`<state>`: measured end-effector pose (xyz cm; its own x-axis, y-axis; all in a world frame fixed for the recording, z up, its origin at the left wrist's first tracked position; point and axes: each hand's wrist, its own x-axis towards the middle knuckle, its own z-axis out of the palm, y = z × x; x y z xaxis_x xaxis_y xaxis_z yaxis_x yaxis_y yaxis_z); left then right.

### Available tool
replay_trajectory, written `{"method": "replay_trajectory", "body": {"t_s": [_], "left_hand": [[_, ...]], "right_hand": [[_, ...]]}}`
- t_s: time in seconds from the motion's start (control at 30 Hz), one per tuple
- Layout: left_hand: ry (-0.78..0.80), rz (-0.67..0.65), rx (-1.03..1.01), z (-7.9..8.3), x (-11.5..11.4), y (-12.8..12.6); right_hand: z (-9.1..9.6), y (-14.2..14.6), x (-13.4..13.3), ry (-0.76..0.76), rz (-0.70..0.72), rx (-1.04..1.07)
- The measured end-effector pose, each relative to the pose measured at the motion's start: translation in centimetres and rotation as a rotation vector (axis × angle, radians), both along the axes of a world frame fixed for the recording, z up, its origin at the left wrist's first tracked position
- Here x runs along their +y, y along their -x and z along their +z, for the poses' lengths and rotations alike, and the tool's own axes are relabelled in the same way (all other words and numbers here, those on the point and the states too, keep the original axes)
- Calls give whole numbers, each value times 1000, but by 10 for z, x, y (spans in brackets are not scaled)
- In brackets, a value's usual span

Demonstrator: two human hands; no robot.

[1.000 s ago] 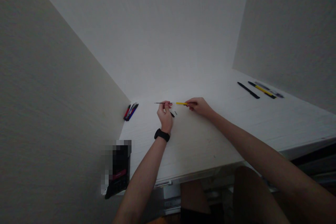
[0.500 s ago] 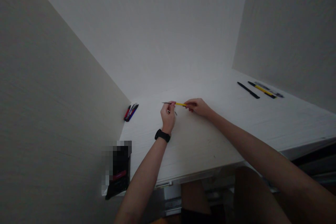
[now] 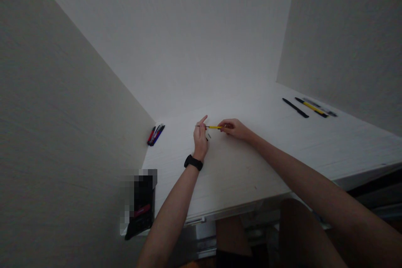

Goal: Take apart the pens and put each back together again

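Note:
My right hand (image 3: pixel 235 129) is shut on a yellow pen barrel (image 3: pixel 214 127), which points left toward my left hand. My left hand (image 3: pixel 200 137) pinches a thin black pen refill (image 3: pixel 198 125) that lines up with the barrel's left end, with its index finger raised. The joint between refill and barrel is hidden by my left fingers. Just below, a small black piece (image 3: pixel 207 138) and a small grey piece (image 3: pixel 209 136) lie on the white table (image 3: pixel 238 167), close to my left hand.
A bunch of red and blue pens (image 3: pixel 155 135) lies in the far left corner. Black and yellow pens (image 3: pixel 310 107) lie along the right wall. A black pouch (image 3: pixel 143 205), partly pixelated, sits at the near left edge. Walls rise left and behind.
The refill and yellow barrel, apart a second ago, now meet in line. My hands have moved closer together, and my left index finger has lifted.

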<state>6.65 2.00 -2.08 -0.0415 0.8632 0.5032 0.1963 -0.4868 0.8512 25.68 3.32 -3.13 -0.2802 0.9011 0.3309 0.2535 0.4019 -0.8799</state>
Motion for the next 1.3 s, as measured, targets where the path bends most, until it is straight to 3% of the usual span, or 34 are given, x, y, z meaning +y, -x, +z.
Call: {"method": "replay_trajectory", "body": {"t_s": [0.1,0.2,0.3,0.37,0.43,0.57,0.73,0.9,1.03,1.17,1.3], "left_hand": [[-42,-71,67,1,0,1],[-67,-35,152,2,2,2],[-62,197,282,1,1,4],[-69,359,453,0,-2,3],[-71,435,673,0,-6,1],[-39,432,984,-2,-12,-4],[-50,395,1063,-4,-12,-4],[-68,273,976,-6,-8,-2],[-105,178,673,-7,0,0],[-136,248,258,-6,10,7],[-153,403,57,-4,14,15]], "right_hand": [[-2,1,3,-31,8,-19],[-1,-1,5,-26,7,8],[2,-7,5,15,-41,103],[4,-10,4,51,-72,167],[5,-11,3,77,-83,215],[4,-11,4,100,-77,254],[5,-9,3,104,-73,238],[6,-10,2,108,-74,233],[5,-11,3,100,-72,221],[4,-12,2,92,-78,186],[1,-13,4,70,-100,148]]}}
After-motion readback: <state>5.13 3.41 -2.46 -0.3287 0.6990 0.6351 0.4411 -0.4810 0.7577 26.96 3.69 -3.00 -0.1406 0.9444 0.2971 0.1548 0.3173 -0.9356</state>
